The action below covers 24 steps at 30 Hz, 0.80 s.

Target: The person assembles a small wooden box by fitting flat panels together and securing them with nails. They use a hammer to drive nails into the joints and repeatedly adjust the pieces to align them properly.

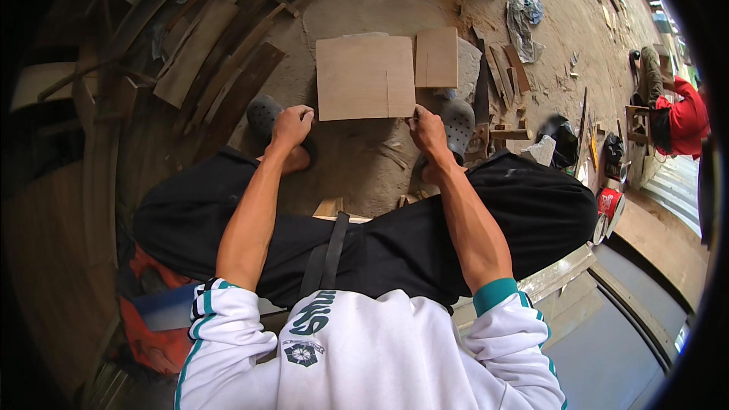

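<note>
The board (364, 77) lies flat on the dirt floor (357, 0) between the feet. The left hand (291, 126) rests curled at its near-left corner; the right hand (427, 129) seemingly pinches its near-right edge.

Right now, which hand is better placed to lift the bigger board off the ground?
Probably the right hand: its fingers touch the near right corner of the bigger board. The left hand is curled beside the near left corner, over a grey shoe, and contact with the board is unclear.
</note>
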Available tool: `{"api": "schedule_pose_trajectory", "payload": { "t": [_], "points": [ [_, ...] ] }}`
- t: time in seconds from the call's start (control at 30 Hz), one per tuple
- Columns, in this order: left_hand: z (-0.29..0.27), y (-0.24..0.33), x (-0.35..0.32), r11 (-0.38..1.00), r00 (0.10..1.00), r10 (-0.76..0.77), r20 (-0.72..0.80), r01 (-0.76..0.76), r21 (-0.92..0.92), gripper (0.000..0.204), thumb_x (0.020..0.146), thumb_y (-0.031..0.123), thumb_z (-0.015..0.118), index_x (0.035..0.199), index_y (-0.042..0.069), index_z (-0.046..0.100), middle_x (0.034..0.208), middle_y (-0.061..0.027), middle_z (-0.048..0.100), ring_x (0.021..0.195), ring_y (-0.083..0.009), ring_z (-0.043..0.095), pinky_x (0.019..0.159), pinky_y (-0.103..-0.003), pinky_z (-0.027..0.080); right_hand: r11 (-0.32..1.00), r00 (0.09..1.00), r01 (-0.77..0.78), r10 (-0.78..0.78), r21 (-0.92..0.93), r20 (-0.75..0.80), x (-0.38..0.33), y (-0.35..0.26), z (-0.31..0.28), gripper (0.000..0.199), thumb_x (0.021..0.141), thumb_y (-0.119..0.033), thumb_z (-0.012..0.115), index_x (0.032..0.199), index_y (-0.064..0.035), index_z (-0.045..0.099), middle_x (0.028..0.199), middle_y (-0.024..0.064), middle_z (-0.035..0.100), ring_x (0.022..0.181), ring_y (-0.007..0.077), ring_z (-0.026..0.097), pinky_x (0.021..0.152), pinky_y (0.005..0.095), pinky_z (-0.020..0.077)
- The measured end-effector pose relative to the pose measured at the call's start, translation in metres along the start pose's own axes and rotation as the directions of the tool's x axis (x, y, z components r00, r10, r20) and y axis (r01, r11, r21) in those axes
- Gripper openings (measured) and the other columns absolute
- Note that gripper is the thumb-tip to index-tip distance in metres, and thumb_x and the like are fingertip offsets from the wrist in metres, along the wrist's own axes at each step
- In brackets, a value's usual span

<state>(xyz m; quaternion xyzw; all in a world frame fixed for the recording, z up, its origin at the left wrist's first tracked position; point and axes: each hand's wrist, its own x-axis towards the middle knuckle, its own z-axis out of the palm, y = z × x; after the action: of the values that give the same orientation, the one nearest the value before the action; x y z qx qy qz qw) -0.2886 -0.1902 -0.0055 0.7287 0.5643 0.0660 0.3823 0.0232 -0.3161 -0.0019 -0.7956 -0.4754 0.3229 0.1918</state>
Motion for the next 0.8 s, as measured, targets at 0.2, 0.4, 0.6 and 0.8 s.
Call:
{"api": "schedule_pose_trajectory", "payload": {
  "t": [0.2,0.4,0.6,0.8],
  "points": [
    [0.03,-0.02,0.015,0.841,0.977,-0.21,0.034,0.198,-0.504,0.041,0.088,0.023,0.065,0.12,-0.003,0.065,0.093,-0.0134,0.073,0.083,-0.0185,0.068,0.077,-0.029,0.051,0.977,0.995,0.095,-0.087,0.193,-0.049,0.002,0.008,0.009,0.04,0.085,-0.026,0.069,0.12,-0.0071,0.062,0.102,0.0239,0.068,0.099,0.042,0.064,0.082,0.0455,0.0517],
    [0.035,0.01,0.013,0.93,0.971,-0.192,-0.139,0.135,-0.343,0.045,0.084,0.023,0.067,0.121,-0.002,0.064,0.093,-0.0123,0.073,0.08,-0.0153,0.066,0.077,-0.029,0.049,0.949,0.993,0.116,-0.104,0.292,-0.057,-0.005,0.001,0.006,0.038,0.088,-0.023,0.069,0.119,-0.0055,0.059,0.102,0.0208,0.07,0.099,0.036,0.068,0.08,0.0424,0.0521],
    [0.028,0.046,0.01,0.907,0.935,-0.312,-0.166,0.242,-0.344,0.032,0.081,0.019,0.064,0.107,0.003,0.07,0.082,-0.0106,0.072,0.073,-0.0236,0.066,0.071,-0.035,0.049,0.958,0.994,0.112,-0.102,0.265,-0.05,-0.007,-0.001,0.002,0.032,0.09,-0.021,0.067,0.117,-0.0066,0.059,0.101,0.0204,0.07,0.096,0.0376,0.067,0.078,0.0415,0.0523],
    [0.037,0.045,0.016,0.925,0.916,-0.326,-0.234,0.258,-0.279,0.018,0.077,0.017,0.06,0.085,0.003,0.068,0.072,-0.0174,0.065,0.068,-0.032,0.065,0.066,-0.04,0.049,0.988,0.997,0.076,-0.071,0.138,-0.04,-0.006,-0.005,0.001,0.043,0.088,-0.028,0.068,0.125,-0.0088,0.057,0.102,0.0215,0.069,0.097,0.039,0.066,0.077,0.0437,0.0522]
  ]
}}
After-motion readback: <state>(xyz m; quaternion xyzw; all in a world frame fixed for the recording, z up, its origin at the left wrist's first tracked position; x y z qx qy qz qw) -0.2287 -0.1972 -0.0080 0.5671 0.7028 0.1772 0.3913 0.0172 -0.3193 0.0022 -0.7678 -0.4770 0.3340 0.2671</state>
